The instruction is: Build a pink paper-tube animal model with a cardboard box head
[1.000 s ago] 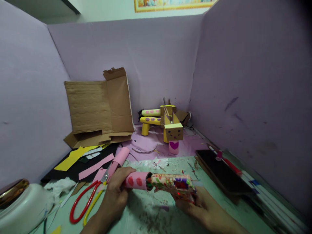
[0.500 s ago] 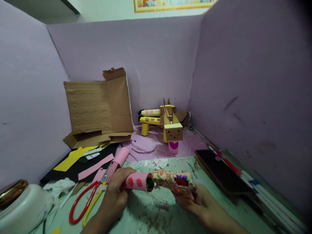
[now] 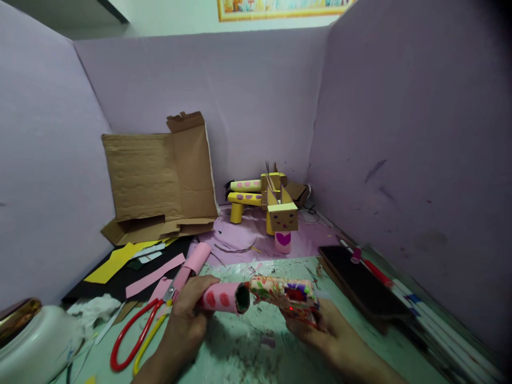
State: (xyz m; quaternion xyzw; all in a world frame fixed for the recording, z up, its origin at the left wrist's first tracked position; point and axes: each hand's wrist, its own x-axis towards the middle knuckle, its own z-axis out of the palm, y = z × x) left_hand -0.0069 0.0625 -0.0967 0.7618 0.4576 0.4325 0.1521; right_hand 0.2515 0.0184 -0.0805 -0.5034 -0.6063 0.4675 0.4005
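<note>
At the near middle of the green worktop [image 3: 236, 354], two hands hold things up close to each other. The left hand [image 3: 186, 312] is closed around a pink tube [image 3: 219, 297] with red spots, and the tube's open end points right. The right hand [image 3: 316, 328] grips a messy, colorful glue gun [image 3: 276, 290] with a little red light on it. The gun's tip is right by the tube's open end, but I can't tell if they touch.

At the near left is a round white thing [image 3: 44, 336] with a shiny gold thing [image 3: 18, 320] on top. Just beside the left hand are scissors [image 3: 170, 291] with one red handle and one yellow handle. A bit farther left are a crumpled white tissue [image 3: 98, 311], pink strips [image 3: 158, 274] and yellow paper [image 3: 112, 265]. A pink roll [image 3: 199, 258] lies just past the left hand.

On the right is a dark flat thing [image 3: 360, 280], with pens [image 3: 430, 314] beside it.

Farther back, an opened cardboard box [image 3: 148, 176] stands at the left. Near the far middle is a box animal [image 3: 283, 218] with a face, pointy ears and a purple heart under its head. Behind it all is a light purple wall [image 3: 200, 90], and a gold-edged picture [image 3: 280, 17] is above.
</note>
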